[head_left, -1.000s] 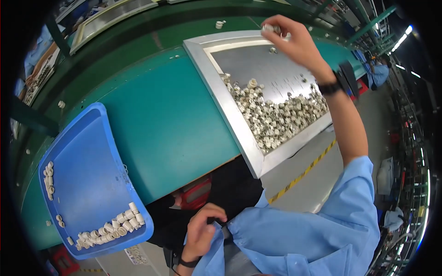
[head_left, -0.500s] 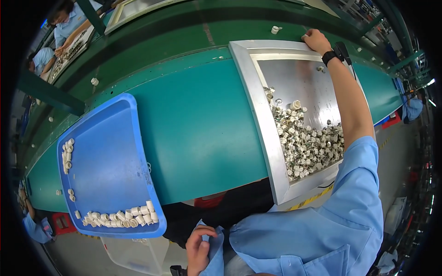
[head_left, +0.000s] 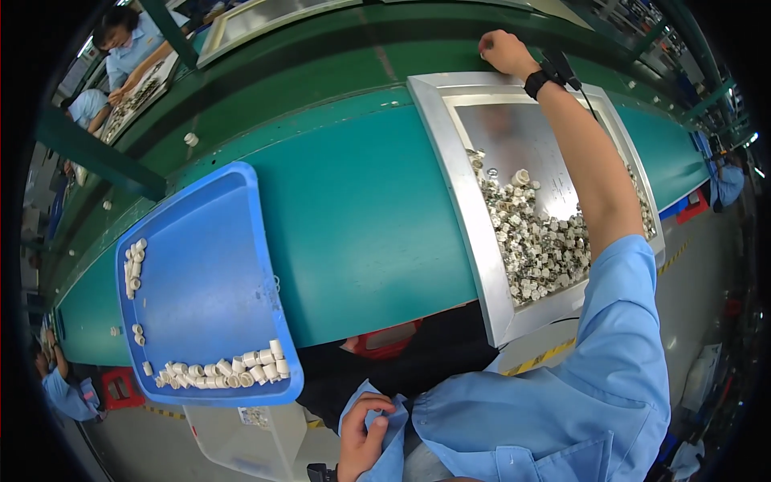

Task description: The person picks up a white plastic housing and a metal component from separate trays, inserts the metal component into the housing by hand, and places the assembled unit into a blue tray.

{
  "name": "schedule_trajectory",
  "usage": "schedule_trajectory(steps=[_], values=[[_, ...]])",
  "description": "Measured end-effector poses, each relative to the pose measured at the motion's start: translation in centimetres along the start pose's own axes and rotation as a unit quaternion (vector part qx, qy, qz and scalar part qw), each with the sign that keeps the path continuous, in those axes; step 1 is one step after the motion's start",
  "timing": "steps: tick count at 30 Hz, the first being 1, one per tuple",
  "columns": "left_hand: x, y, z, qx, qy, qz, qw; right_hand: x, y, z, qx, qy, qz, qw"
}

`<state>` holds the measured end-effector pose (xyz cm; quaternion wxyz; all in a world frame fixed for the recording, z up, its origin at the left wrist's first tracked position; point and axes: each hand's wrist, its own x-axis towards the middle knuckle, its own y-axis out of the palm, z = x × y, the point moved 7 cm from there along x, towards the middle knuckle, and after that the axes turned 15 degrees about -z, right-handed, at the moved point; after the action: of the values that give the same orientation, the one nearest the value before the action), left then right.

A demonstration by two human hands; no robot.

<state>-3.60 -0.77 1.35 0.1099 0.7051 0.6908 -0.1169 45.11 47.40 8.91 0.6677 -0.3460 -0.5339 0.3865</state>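
The right arm (head_left: 594,173) stretches far forward, its hand, the right hand (head_left: 506,53), bent leftward with fingers (head_left: 488,40) curled in. The left hand (head_left: 361,434) sits low before the torso, half curled, thumb (head_left: 375,432) under the fingers

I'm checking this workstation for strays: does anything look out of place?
Possibly the loose white piece on the green surface beyond the blue tray: it looks stray because it sits apart from the similar white pieces inside that tray.
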Motion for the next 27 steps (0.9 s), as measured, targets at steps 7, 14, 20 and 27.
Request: schedule_trajectory(steps=[7,14,20,27], values=[[-0.9,-0.5,0.0,-0.001,0.007,-0.014,1.000,0.3,0.3,-3.5,0.010,0.054,-0.056,0.997],[-0.7,-0.3,1.2,-0.015,-0.005,-0.015,1.000,-1.3,0.4,-3.1,0.370,0.234,0.016,0.899],[0.3,1.9,0.9,0.028,-0.008,0.060,0.998,-1.6,0.5,1.1,0.401,0.233,0.075,0.883],[0.1,0.5,0.8,0.049,-0.011,0.048,0.998,-0.8,3.6,9.3,0.411,0.166,0.171,0.880]])
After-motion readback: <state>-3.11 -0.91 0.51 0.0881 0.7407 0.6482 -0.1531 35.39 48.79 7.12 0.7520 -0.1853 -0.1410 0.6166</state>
